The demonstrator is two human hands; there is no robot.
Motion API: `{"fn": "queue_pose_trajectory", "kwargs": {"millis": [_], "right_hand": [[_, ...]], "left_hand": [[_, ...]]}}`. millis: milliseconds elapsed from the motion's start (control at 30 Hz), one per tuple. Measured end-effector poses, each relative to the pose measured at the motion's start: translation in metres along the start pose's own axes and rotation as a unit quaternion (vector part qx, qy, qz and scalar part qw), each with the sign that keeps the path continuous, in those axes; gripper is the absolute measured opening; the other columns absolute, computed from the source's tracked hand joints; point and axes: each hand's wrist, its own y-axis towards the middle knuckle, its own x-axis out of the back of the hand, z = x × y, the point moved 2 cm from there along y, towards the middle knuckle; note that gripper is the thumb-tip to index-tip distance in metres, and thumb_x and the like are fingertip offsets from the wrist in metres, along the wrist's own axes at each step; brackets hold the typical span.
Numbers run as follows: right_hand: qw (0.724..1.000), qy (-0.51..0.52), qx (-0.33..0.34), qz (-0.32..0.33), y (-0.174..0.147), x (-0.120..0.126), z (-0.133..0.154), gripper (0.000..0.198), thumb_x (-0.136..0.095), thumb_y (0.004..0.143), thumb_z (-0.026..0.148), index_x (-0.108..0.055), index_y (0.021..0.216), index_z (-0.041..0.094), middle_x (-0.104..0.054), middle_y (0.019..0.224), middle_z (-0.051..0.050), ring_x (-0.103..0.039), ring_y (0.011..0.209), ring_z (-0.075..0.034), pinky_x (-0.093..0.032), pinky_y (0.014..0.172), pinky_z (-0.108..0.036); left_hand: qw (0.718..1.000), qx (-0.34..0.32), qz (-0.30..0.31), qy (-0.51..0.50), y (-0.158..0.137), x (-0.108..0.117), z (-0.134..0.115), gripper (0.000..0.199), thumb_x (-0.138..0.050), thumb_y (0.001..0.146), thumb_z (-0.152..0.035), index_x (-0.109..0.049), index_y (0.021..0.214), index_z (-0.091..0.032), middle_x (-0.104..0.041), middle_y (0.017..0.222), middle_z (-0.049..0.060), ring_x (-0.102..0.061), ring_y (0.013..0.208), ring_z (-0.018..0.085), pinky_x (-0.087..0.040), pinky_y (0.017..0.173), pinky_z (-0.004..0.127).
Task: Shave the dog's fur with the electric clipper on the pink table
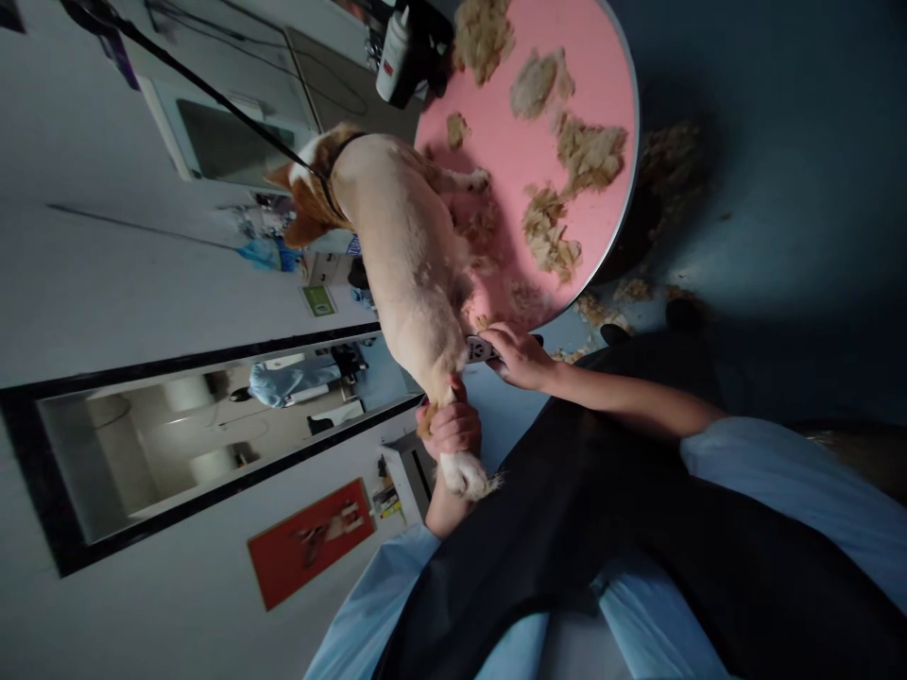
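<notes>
A dog [403, 227] with a close-clipped cream body and a brown-and-white head stands on a round pink table [496, 227], turned away from me. My left hand [454, 427] is wrapped round what looks like its raised hind leg, and a furry white paw [464, 475] sticks out past my fingers. In my right hand [521, 356] I grip a hair clipper [480, 349], its front end against the dog's hindquarters. The cutting edge is hidden. A black loop [330, 189] with a lead circles the dog's neck.
Clumps of cut fur [588, 151] lie on the table, with more on the floor [779, 189]. A white bottle [395, 57] stands in a black holder at the table's far side. Through an interior window [177, 444], a person in blue [283, 382] is visible.
</notes>
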Motion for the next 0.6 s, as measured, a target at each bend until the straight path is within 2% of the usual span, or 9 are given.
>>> {"fn": "queue_pose_trajectory", "kwargs": {"millis": [67, 133, 233, 400, 500, 600], "right_hand": [[1.000, -0.003, -0.010, 0.003, -0.003, 0.004, 0.001, 0.054, -0.064, 0.083, 0.009, -0.055, 0.135, 0.020, -0.062, 0.133, -0.014, -0.060, 0.125, -0.030, -0.054, 0.107, -0.051], [1.000, -0.007, -0.016, 0.004, -0.005, 0.008, 0.002, 0.054, -0.064, 0.084, 0.009, -0.055, 0.136, 0.022, -0.062, 0.133, -0.013, -0.061, 0.125, -0.029, -0.055, 0.107, -0.050], [1.000, -0.012, -0.011, 0.000, -0.006, 0.014, 0.008, 0.055, -0.065, 0.083, 0.009, -0.056, 0.136, 0.022, -0.064, 0.133, -0.012, -0.062, 0.124, -0.029, -0.056, 0.106, -0.049], [0.999, -0.034, -0.006, -0.004, -0.010, 0.026, 0.022, 0.051, -0.066, 0.084, 0.010, -0.059, 0.134, 0.021, -0.067, 0.127, -0.012, -0.065, 0.117, -0.028, -0.058, 0.103, -0.046], [0.999, -0.051, 0.000, -0.008, -0.013, 0.033, 0.029, 0.050, -0.068, 0.084, 0.011, -0.061, 0.133, 0.021, -0.068, 0.124, -0.011, -0.067, 0.114, -0.026, -0.060, 0.100, -0.044], [0.998, -0.060, 0.005, -0.014, -0.016, 0.038, 0.036, 0.050, -0.068, 0.083, 0.010, -0.062, 0.132, 0.022, -0.069, 0.123, -0.010, -0.067, 0.114, -0.026, -0.061, 0.099, -0.043]], "left_hand": [[0.991, 0.026, 0.061, -0.113, 0.003, -0.011, 0.001, 0.052, -0.073, 0.090, -0.031, -0.058, 0.133, -0.007, -0.032, 0.046, -0.019, -0.017, 0.026, -0.002, -0.019, 0.032, 0.001], [0.986, 0.040, 0.083, -0.141, 0.005, -0.019, 0.001, 0.049, -0.070, 0.093, -0.025, -0.057, 0.135, -0.004, -0.037, 0.047, -0.018, -0.022, 0.027, -0.002, -0.022, 0.033, -0.001], [0.990, 0.029, 0.067, -0.123, 0.006, -0.027, 0.003, 0.048, -0.073, 0.091, -0.024, -0.058, 0.132, -0.002, -0.040, 0.047, -0.018, -0.026, 0.027, -0.002, -0.022, 0.032, -0.001], [0.975, 0.053, 0.033, -0.213, 0.003, -0.035, 0.006, 0.045, -0.076, 0.086, -0.020, -0.060, 0.126, -0.004, -0.051, 0.049, -0.016, -0.045, 0.033, -0.003, -0.025, 0.034, -0.004], [0.984, 0.046, -0.013, -0.170, 0.003, -0.037, 0.005, 0.041, -0.080, 0.083, -0.024, -0.061, 0.116, -0.008, -0.056, 0.052, -0.014, -0.044, 0.033, -0.004, -0.028, 0.035, -0.003], [0.990, 0.041, -0.038, -0.131, 0.003, -0.039, 0.004, 0.046, -0.083, 0.081, -0.027, -0.060, 0.117, -0.009, -0.054, 0.051, -0.015, -0.038, 0.031, -0.004, -0.031, 0.035, -0.002]]}}
